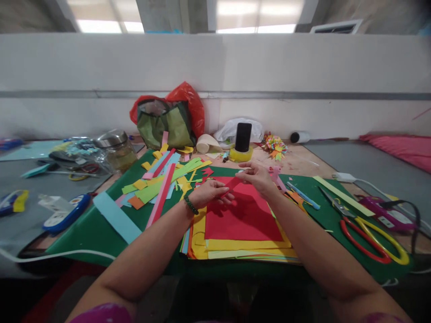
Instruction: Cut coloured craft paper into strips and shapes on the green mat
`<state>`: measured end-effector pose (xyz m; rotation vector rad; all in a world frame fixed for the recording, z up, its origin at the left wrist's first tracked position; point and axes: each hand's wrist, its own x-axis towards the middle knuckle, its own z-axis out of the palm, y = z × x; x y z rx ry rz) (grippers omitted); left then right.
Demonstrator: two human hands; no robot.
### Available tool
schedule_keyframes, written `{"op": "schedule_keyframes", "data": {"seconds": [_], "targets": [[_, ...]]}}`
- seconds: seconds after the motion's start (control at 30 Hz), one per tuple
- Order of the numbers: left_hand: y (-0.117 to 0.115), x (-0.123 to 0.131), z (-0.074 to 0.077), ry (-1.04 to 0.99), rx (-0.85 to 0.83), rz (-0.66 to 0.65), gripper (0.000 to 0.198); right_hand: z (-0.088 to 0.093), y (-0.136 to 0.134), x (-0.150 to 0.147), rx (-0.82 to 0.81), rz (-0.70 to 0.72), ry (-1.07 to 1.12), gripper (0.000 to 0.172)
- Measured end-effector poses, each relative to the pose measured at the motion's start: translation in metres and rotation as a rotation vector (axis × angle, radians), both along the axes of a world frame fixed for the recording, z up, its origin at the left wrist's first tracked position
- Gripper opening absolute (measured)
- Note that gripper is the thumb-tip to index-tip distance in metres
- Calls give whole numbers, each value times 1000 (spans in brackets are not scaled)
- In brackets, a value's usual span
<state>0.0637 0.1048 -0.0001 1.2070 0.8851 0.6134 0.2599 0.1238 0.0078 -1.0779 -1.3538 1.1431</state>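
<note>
Between my two hands is a small piece of red paper (232, 183), held above a stack of coloured sheets. My left hand (210, 193), with a dark beaded bracelet at the wrist, pinches its lower left end. The fingertips of my right hand (257, 177) pinch its upper right end. Beneath them a large red sheet (242, 224) lies on top of yellow sheets (215, 245) and other colours. Left of my left hand is a loose pile of paper strips (161, 179) in pink, green, blue, yellow and orange.
Scissors (367, 237) with red and yellow handles lie at the right on the green mat (87, 233). A phone (243, 137) stands upright in a yellow tape roll (240, 154). Behind are a glass jar (116, 152), a green bag (164, 125) and a paper-strip bundle (275, 146).
</note>
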Motion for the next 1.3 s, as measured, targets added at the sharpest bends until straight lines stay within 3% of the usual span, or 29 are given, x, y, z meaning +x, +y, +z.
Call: {"op": "schedule_keyframes", "data": {"seconds": [0.3,0.37,0.47,0.57,0.6,0.67,0.8,0.9,1.03,1.13,1.23,1.3], "targets": [[-1,2,5,25,65,19,30,2,3,0,70,-59,-19,45],[-2,2,5,39,53,37,27,15,0,6,90,-117,-27,45],[-1,1,4,15,16,52,22,48,-20,33,168,-230,-67,45],[0,-1,4,-47,-16,17,17,76,-65,72,436,-342,-441,35],[0,-1,4,-61,-27,4,15,79,-82,85,443,-374,-617,32],[0,0,5,-83,-53,-11,12,71,-111,104,308,-384,-1000,29],[-4,5,5,-131,-117,-30,10,19,-138,119,-180,-293,-1499,32],[-6,6,5,-155,-170,-48,10,-8,-142,124,-238,-297,-1530,26],[-7,5,8,-204,-199,-53,13,-5,-163,139,-236,-372,-1472,35],[-7,4,10,-220,-214,-71,12,8,-189,132,-95,-375,-1072,40],[-8,4,10,-207,-212,-91,13,17,-205,102,-65,-213,-747,48],[-9,4,10,-194,-199,-107,13,19,-206,81,-76,-150,-649,48]]}}
